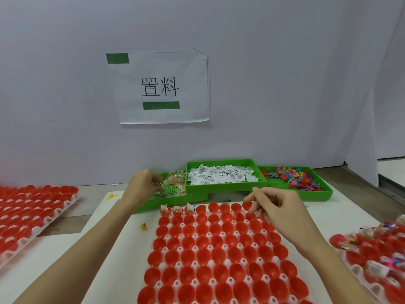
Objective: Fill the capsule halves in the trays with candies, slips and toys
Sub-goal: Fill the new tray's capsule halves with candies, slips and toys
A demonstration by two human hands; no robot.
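At far left of the frame I see a moulded white tray (55,212) of glossy red capsule halves. My left hand (143,186) pinches crinkly clear candy packets (175,179) in a perforated green bin. Centre, the main tray (166,249) holds round red capsule halves (219,260); three top-left cups are filled. My right hand (278,207) hovers, its grip loosely curled, holding nothing. Paper slips (219,175) and bright plastic toys (295,177) lie behind it.
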